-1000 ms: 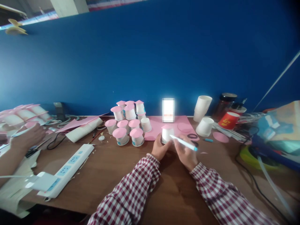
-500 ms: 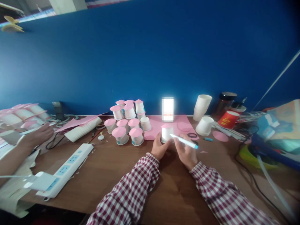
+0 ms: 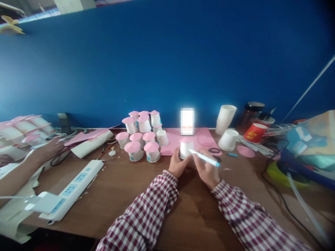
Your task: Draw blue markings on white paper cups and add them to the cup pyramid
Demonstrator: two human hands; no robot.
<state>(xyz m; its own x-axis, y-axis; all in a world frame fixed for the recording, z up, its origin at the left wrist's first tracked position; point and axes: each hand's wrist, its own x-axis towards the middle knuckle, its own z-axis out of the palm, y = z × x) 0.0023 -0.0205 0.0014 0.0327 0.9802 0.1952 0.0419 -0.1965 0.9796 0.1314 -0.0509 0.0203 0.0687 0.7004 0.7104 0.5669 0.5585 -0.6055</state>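
My left hand [image 3: 178,164] is closed around the side of a white paper cup [image 3: 184,149] that stands upside down under a pink paper cone top [image 3: 186,139]. In my right hand [image 3: 208,170] is a white marker [image 3: 205,157] with a light blue end, its tip at the cup's side. Any mark under the tip is too small to make out. A pink paper sheet [image 3: 172,148] lies just behind the cup. To the left stand several cups with pink tops [image 3: 152,152], some stacked, and one bare white cup [image 3: 162,138].
A power strip [image 3: 75,186] with a charger lies at left, near a co-worker's hand [image 3: 52,146] and a long cup stack [image 3: 91,143]. At right are white cups [image 3: 228,140], a blue cap [image 3: 232,154], a red cup [image 3: 255,132], a dark-lidded jar [image 3: 253,115] and cables.
My hands, the cup and the marker stay almost in place. The co-worker's hand at left has reached further right, toward the pink paper by the cup stack.
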